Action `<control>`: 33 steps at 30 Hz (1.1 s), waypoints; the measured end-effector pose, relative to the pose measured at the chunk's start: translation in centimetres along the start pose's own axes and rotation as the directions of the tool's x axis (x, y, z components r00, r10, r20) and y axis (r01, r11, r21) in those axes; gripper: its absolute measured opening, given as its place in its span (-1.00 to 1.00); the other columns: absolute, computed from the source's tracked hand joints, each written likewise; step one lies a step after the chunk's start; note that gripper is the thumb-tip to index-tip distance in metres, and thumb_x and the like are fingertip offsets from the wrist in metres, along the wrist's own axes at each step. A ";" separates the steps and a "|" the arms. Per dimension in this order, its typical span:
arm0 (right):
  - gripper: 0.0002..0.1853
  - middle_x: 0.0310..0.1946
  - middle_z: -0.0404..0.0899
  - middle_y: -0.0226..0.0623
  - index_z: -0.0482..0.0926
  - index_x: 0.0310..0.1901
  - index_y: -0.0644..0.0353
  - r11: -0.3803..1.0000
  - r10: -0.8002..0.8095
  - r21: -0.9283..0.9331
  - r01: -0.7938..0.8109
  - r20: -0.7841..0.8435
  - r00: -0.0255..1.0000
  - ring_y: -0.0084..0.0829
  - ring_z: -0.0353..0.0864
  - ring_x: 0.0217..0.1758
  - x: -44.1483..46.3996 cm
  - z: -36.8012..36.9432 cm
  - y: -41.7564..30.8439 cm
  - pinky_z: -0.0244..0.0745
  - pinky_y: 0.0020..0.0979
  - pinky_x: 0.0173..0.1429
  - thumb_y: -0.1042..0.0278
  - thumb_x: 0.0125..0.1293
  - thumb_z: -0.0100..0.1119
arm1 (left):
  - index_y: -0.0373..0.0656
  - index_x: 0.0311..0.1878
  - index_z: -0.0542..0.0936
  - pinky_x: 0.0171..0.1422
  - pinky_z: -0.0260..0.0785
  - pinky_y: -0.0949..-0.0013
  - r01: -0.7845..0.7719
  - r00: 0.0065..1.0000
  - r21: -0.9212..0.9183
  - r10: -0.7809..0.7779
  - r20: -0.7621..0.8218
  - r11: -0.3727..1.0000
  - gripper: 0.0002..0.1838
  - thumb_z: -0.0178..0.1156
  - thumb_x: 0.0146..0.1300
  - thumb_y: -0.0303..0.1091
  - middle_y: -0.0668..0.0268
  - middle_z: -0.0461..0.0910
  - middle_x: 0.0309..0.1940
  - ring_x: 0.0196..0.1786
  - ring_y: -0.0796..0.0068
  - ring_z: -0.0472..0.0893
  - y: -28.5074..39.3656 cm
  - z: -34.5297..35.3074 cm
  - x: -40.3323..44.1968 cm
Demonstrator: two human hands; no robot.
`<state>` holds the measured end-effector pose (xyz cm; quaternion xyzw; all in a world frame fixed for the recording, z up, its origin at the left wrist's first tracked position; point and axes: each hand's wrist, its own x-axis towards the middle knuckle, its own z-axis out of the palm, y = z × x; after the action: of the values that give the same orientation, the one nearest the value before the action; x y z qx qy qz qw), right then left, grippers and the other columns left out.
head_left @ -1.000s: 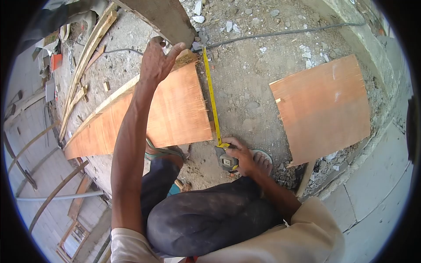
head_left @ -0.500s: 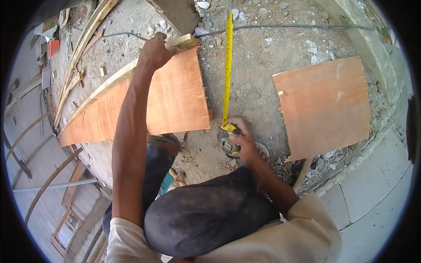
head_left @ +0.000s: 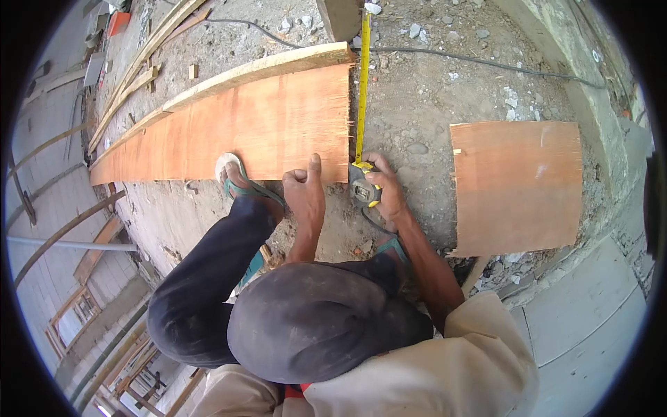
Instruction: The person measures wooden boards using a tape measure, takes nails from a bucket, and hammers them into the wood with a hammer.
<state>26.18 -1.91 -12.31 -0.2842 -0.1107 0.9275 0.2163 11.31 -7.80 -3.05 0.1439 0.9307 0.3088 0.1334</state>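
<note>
The right hand point(head_left: 385, 189) grips the tape measure point(head_left: 363, 189) at centre, yellow blade point(head_left: 362, 97) out of its case toward twelve o'clock. The left hand point(head_left: 303, 198) curls, thumb raised; whether it pinches anything, I cannot tell.

Yellow tape measure point(head_left: 365, 186), blade out (quite straight), beside long reddish plywood point(head_left: 264, 125).

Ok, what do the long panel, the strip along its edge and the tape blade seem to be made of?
Long panel: likely plywood, with an unpainted reddish face and splintered end. Strip: apparently solid timber, pale and bare. Tape blade: yellow finish with dark markings; probably steel, though the coating hides it.
</note>
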 end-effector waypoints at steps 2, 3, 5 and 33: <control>-0.46 0.07 0.67 -0.03 0.41 0.36 0.27 1.000 -0.002 0.006 0.002 0.023 1.000 -0.20 0.80 -0.05 -0.4 0.0 -0.1 0.76 -0.23 0.07 0.33 0.36 0.13 | -0.17 -0.18 0.45 -0.28 0.36 0.30 0.613 0.789 -0.343 -0.570 0.228 0.712 -0.43 0.42 0.46 0.18 0.40 0.45 -0.40 -0.38 0.50 0.42 1.5 -1.0 0.0; -0.46 0.07 0.67 -0.02 0.40 0.36 0.28 1.000 0.003 0.015 -0.003 0.026 1.000 -0.19 0.81 -0.05 -0.4 0.2 -0.2 0.77 -0.23 0.05 0.34 0.37 0.12 | -0.17 -0.11 0.49 -0.32 0.31 0.35 0.639 0.769 -0.318 -0.597 0.230 0.700 -0.39 0.37 0.46 0.27 0.39 0.47 -0.37 -0.38 0.53 0.42 -0.2 -0.2 -0.4; -0.46 0.06 0.68 -0.02 0.39 0.37 0.28 1.000 -0.007 0.015 0.006 0.040 0.999 -0.18 0.82 -0.05 0.0 0.4 -0.5 0.78 -0.23 0.03 0.35 0.37 0.12 | -0.15 0.01 0.56 -0.41 0.20 0.43 0.737 0.674 -0.373 -0.657 0.339 0.564 -0.32 0.29 0.45 0.41 0.36 0.52 -0.31 -0.40 0.57 0.41 -1.8 0.8 -1.9; -0.45 0.08 0.68 0.02 0.37 0.39 0.24 0.988 0.089 -0.125 -0.085 0.027 0.996 -0.09 0.84 -0.07 -2.3 0.3 0.1 0.83 -0.16 -0.03 0.32 0.38 0.06 | -0.04 -0.05 0.66 -0.67 -0.08 0.56 0.712 0.690 -0.472 -0.394 0.607 0.520 -0.57 0.32 0.55 0.17 0.62 0.31 -0.61 -0.67 0.78 0.17 -4.2 0.9 -1.6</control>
<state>27.65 -3.11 -11.02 -0.2865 -0.1590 0.9319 0.1557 12.29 -11.11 -6.08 -0.1646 0.6910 0.5246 0.4693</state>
